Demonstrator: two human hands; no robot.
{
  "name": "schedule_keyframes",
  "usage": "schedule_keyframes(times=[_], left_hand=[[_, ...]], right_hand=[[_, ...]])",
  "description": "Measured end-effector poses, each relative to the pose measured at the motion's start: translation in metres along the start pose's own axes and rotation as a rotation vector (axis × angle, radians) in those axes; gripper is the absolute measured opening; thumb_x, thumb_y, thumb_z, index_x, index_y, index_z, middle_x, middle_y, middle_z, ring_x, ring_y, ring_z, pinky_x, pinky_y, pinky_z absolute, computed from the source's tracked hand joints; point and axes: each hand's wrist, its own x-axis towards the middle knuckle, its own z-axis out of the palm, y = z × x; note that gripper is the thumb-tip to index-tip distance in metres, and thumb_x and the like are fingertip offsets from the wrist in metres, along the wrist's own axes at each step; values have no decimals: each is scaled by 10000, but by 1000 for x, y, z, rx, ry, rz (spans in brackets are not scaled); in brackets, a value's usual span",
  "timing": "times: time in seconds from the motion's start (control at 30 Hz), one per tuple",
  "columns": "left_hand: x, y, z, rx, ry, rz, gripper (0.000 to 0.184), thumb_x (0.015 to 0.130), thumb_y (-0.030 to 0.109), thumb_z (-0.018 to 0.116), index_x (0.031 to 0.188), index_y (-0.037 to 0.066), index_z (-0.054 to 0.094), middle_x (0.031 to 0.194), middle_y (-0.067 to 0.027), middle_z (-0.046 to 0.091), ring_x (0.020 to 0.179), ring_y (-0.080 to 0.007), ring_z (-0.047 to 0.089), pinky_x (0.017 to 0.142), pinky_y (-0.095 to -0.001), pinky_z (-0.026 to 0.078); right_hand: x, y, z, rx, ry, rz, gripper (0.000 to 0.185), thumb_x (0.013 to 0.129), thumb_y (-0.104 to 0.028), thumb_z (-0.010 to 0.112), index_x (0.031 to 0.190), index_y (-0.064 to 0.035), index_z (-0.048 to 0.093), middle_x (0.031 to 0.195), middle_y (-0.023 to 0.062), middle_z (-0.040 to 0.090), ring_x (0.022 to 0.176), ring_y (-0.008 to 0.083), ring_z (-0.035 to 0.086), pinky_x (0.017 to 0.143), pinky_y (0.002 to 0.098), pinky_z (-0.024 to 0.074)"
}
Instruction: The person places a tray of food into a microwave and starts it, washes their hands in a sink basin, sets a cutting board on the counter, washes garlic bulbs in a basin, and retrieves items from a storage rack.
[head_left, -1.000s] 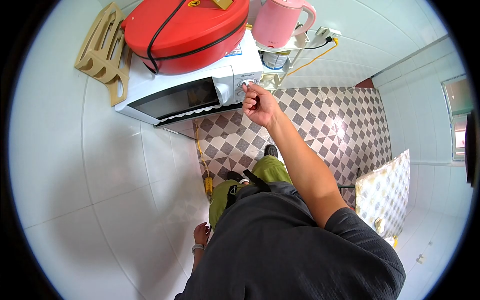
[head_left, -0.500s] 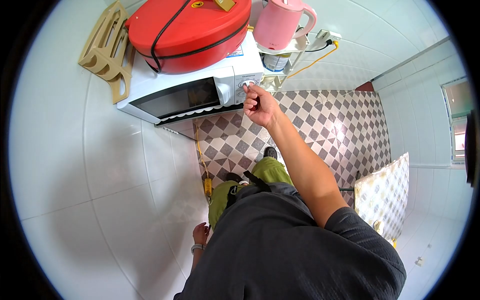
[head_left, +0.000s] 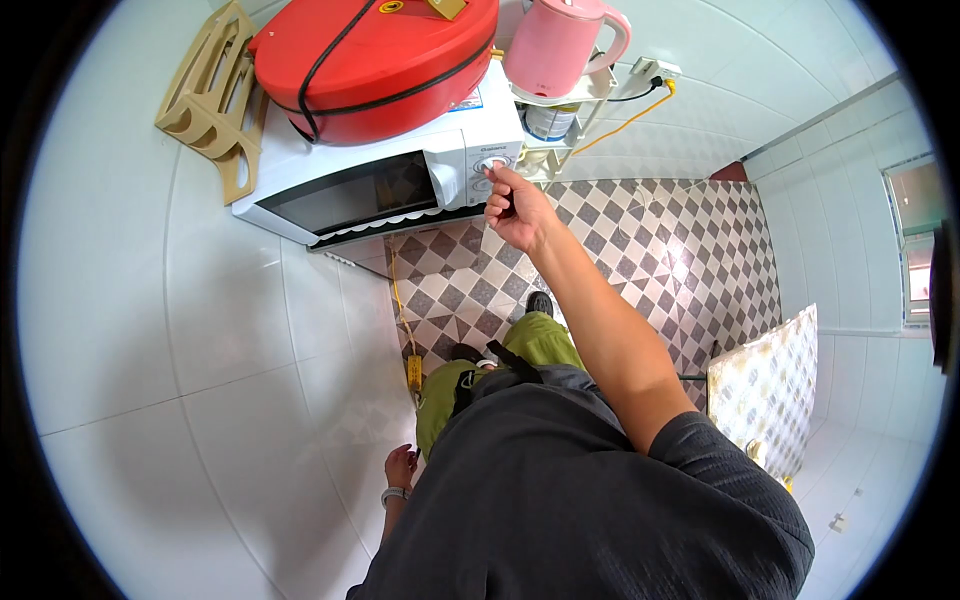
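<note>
A white microwave (head_left: 350,165) with a dark glass door stands against the wall at the upper left. At its control panel my right hand (head_left: 520,210) is closed, thumb and forefinger pinching the upper round knob (head_left: 493,163); the other fingers are curled in. A second dial below it is partly covered by the fingers. My left hand (head_left: 401,465) hangs by my left thigh near the tiled wall, holding nothing, fingers loosely apart.
On the microwave sit a red round case (head_left: 385,75) bound with black cord and a beige plastic rack (head_left: 215,110). A pink kettle (head_left: 552,50) tops a white shelf beside it, above a can (head_left: 550,122). Cords run to a wall socket (head_left: 655,70). A patterned board-like surface (head_left: 765,390) stands right.
The view has shifted very slightly. My right hand stays at the knob, its fingers barely changed; my left hand has not visibly moved.
</note>
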Motion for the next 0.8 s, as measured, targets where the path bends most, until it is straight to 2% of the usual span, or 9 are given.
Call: schedule_keyframes(times=[0.23, 0.3, 0.33, 0.37, 0.43, 0.47, 0.57, 0.7, 0.8], left_hand=[[-6, 2, 4, 57, 48, -18, 233, 898, 80, 471, 1080, 20, 604, 768, -49, 616, 627, -110, 562, 531, -229, 461], [-6, -4, 2, 58, 30, -20, 231, 900, 89, 474, 1074, 19, 608, 773, -53, 618, 631, -117, 568, 532, -236, 464], [-6, -10, 0, 58, 33, -22, 231, 900, 89, 474, 1074, 19, 608, 773, -53, 618, 631, -117, 568, 532, -236, 464], [-7, -15, -2, 20, 12, -8, 228, 901, 91, 477, 1072, 20, 610, 775, -55, 619, 633, -120, 572, 533, -239, 465], [-11, -15, -2, -12, -9, 7, 225, 902, 93, 479, 1069, 22, 613, 777, -58, 620, 636, -123, 575, 535, -242, 467], [-14, -11, 1, 1, 16, -9, 222, 908, 99, 482, 1071, 23, 612, 776, -60, 619, 638, -124, 577, 535, -245, 467], [-19, -5, 1, 5, 36, -29, 215, 920, 110, 487, 1073, 25, 612, 775, -62, 619, 637, -124, 577, 529, -247, 463], [-17, -6, -4, 199, 33, 58, 208, 930, 114, 488, 1072, 21, 609, 764, -63, 613, 619, -120, 568, 506, -242, 450], [-14, -5, -7, 153, 24, 40, 212, 923, 92, 481, 1076, 11, 602, 755, -62, 608, 600, -116, 552, 495, -235, 442]], right_hand=[[-6, 10, -32, -145, 0, -17, 202, 894, -182, 555, 984, -9, 607, 616, -25, 390, 524, 102, 344, 496, 231, 318], [-3, 18, -46, -541, 164, -178, 220, 879, -212, 571, 963, -14, 621, 613, -28, 397, 500, 93, 349, 475, 236, 314], [5, 20, -57, -707, 145, -274, 266, 864, -268, 594, 915, -13, 652, 608, 19, 509, 489, 132, 460, 482, 279, 383], [14, 22, -65, -704, 145, -270, 266, 864, -268, 594, 915, -13, 652, 608, 19, 509, 489, 132, 460, 482, 279, 383], [14, 27, -55, -1420, 367, -800, 295, 844, -299, 618, 880, -12, 676, 638, 91, 610, 542, 201, 576, 537, 326, 455], [6, 25, -46, -1453, 382, -771, 312, 833, -322, 627, 854, -17, 688, 679, 163, 652, 632, 292, 644, 613, 386, 502], [21, 25, -43, -1707, 411, -968, 318, 840, -331, 606, 831, -24, 689, 673, 182, 646, 651, 347, 640, 622, 427, 510], [21, 22, -25, -1847, 508, -902, 329, 853, -334, 570, 785, -30, 676, 684, 198, 644, 671, 379, 640, 633, 460, 515], [21, 25, -23, -1907, 536, -913, 350, 866, -332, 538, 731, -31, 655, 687, 202, 644, 653, 380, 641, 618, 467, 519]])
